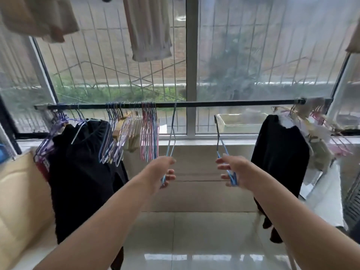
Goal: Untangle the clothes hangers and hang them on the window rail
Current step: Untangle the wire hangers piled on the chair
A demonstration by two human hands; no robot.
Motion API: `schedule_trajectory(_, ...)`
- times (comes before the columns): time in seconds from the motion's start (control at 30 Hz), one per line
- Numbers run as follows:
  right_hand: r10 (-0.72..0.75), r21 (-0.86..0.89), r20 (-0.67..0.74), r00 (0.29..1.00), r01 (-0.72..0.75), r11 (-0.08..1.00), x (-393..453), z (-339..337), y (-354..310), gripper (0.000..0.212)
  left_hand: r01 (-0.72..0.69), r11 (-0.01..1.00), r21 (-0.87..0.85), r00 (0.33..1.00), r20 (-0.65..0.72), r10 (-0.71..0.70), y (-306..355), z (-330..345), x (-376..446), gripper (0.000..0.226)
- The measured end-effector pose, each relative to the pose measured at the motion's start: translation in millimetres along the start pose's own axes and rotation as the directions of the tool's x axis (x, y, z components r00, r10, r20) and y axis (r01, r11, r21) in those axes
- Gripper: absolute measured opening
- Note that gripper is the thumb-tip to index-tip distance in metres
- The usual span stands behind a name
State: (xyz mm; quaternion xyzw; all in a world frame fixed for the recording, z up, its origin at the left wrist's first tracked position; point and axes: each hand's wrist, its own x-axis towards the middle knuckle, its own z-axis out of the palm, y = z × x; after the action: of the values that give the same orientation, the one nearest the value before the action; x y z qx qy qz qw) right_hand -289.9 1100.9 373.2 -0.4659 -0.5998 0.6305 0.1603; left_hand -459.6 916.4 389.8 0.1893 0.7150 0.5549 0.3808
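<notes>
My forearms bare up to frame edge, no sleeves showing. Left hand [159, 172] and right hand [236, 170]: no rings, no watch, no gloves. Nails short, unpainted.

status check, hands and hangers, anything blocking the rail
Left hand grips a blue hanger, hook at the rail. Right hand grips a second blue hanger, hook below the rail. Rail bare mid-span, nothing in the way.

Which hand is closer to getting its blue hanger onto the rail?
Left. The left hand holds a blue hanger whose hook already reaches the rail; the right hand's hanger hangs well below it.
</notes>
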Motion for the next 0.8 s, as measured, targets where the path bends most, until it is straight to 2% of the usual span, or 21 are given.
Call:
schedule_trajectory(0.07, -0.029, -0.051, -0.006, 1.000, 0.028, 0.998, 29.7, -11.6, -14.0, 0.041, -0.024, 0.999, -0.028, 0.999, 0.023, 0.025, 14.7, 11.2, 21.9, 0.029)
schedule_trajectory(0.17, -0.047, -0.023, 0.000, 0.999, 0.047, 0.999, 63.7, -21.6, -22.4, 0.041, -0.039, 0.995, -0.094, 0.999, 0.020, 0.041, 20.9, 27.9, 45.2, 0.033)
schedule_trajectory(0.3, -0.036, 0.036, 0.058, 0.998, 0.034, 0.999, 101.0, -30.5, -38.4, 0.038, -0.066, 0.991, -0.120, 0.997, -0.041, 0.062, 32.0, 48.4, 90.4, 0.049)
schedule_trajectory(0.5, -0.061, 0.013, 0.122, 0.991, 0.060, 0.998, 140.2, -31.3, -50.4, 0.042, -0.093, 0.985, -0.142, 0.992, -0.101, 0.079, 74.4, 41.1, 160.1, 0.053)
schedule_trajectory(0.63, -0.053, 0.027, 0.132, 0.990, 0.050, 0.998, 156.6, -28.2, -55.4, 0.043, -0.025, 0.994, -0.108, 0.991, -0.130, 0.011, 88.4, 26.5, 188.6, 0.055)
schedule_trajectory(0.8, -0.056, 0.010, 0.143, 0.988, 0.055, 0.998, 164.8, -18.9, -58.3, 0.043, 0.029, 0.996, -0.083, 0.980, -0.195, -0.045, 71.5, 13.0, 210.7, 0.057)
